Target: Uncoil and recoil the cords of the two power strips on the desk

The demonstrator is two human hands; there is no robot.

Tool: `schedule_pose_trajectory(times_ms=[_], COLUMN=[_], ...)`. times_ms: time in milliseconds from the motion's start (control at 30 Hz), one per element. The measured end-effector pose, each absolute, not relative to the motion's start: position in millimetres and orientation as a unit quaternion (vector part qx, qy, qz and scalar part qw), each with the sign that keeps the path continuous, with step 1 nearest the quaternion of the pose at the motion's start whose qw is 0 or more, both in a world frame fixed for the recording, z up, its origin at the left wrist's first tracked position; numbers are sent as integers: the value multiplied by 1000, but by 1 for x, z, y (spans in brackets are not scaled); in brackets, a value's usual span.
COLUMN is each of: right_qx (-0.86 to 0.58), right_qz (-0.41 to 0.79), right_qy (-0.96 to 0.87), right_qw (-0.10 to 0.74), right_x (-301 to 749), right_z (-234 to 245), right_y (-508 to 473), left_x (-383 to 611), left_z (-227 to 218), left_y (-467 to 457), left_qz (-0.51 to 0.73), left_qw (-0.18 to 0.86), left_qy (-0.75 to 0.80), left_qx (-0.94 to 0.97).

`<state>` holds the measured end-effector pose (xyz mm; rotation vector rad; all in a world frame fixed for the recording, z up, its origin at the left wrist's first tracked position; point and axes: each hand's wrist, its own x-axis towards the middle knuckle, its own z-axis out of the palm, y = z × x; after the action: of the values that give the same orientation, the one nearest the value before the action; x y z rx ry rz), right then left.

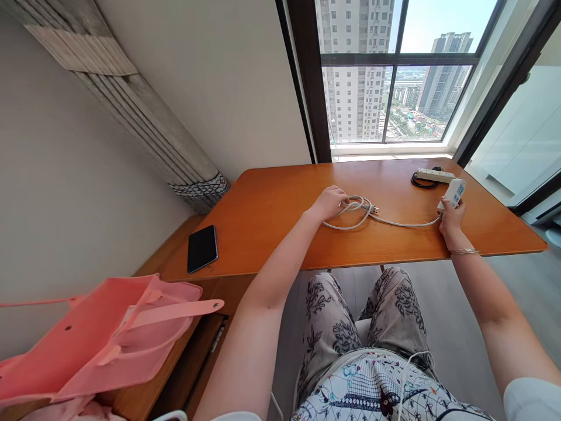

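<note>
Two hands are on one lead on the table (272,216): the L hand (329,202) lies knuckles-up on the loose coil of the white cable (357,211) at mid-table, fingers curled over it, tho I can't tell from here if they pinch it or just rest. The R hand (451,221) is clamped round the socket block (454,192), stood on end near the right edge, w/ the cable slack btwn them. Risk, as I judge it: a tug from the R hand could drag the coil loose & whip the plug (371,208) across the wood, or knock the 2nd power strip (435,175) just beyond the block.
</note>
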<state>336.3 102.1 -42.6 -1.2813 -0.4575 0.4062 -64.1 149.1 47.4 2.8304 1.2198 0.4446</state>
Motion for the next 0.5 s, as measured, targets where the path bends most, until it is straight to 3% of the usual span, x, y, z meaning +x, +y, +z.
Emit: schedule_pose_trajectory(times_ms=[333, 500], right_qx=[-586, -584], right_qz=[192, 200], right_qy=[-239, -267], right_qw=[750, 740], right_x=[335, 331], right_z=[-43, -43], right_y=[101, 100], left_x=[-56, -49], left_z=[43, 44], left_y=[145, 140], left_qz=[201, 251], left_qw=[191, 370], left_qy=[416, 436], left_qx=[866, 781])
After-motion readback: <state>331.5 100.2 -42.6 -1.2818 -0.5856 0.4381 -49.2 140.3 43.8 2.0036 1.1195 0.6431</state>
